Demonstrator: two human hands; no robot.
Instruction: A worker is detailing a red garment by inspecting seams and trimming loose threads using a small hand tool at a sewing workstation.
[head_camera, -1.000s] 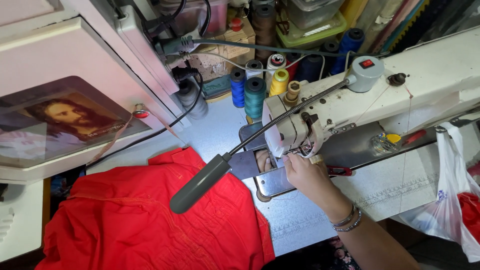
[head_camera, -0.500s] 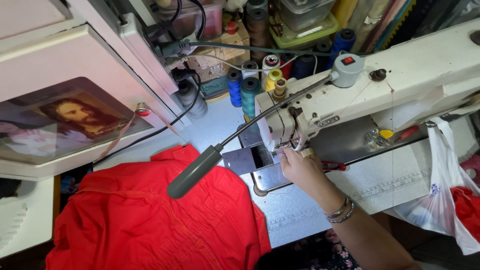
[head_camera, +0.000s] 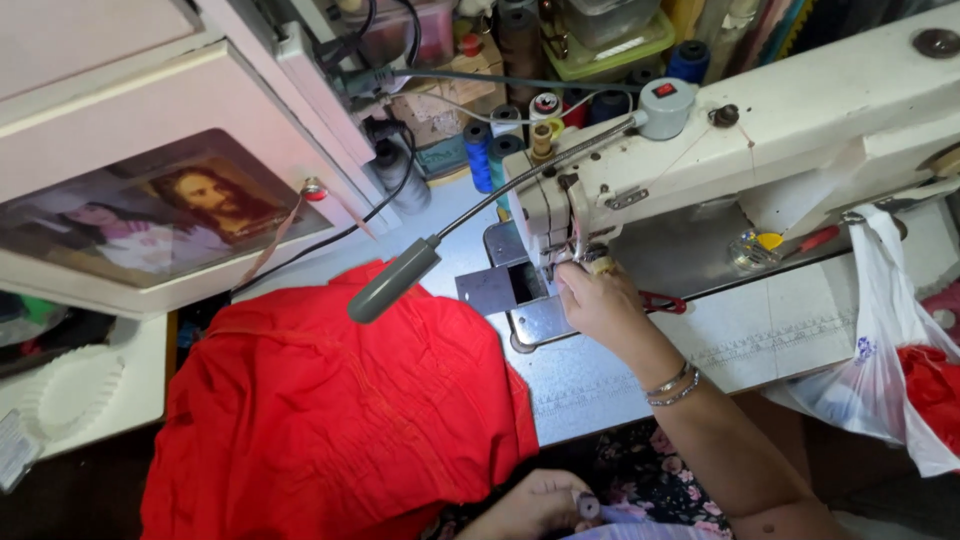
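At the needle end of a cream-coloured metal sewing machine (head_camera: 760, 130), my right hand (head_camera: 600, 300) reaches up under the machine's head, fingertips bunched together at the needle area; whatever they pinch there is too small for me to make out. Two thin silver bangles (head_camera: 672, 386) ring that wrist. My left hand (head_camera: 535, 505) rests low at the bottom edge of view, its grip curled around a small grey spool-like piece (head_camera: 587, 507).

A crumpled red cotton garment (head_camera: 330, 420) covers the left half of the grey table (head_camera: 590, 385), its right edge just beside the machine's steel needle plate (head_camera: 535, 320), which lies bare with its slide cover open. A grey gooseneck lamp (head_camera: 392, 280) hangs over the cloth. Upright thread cones in blue, teal and yellow (head_camera: 482, 150) crowd the back edge. A white plastic bag holding red fabric (head_camera: 890, 370) hangs off the table's right edge. Open table remains in front of the machine, between garment and bag.
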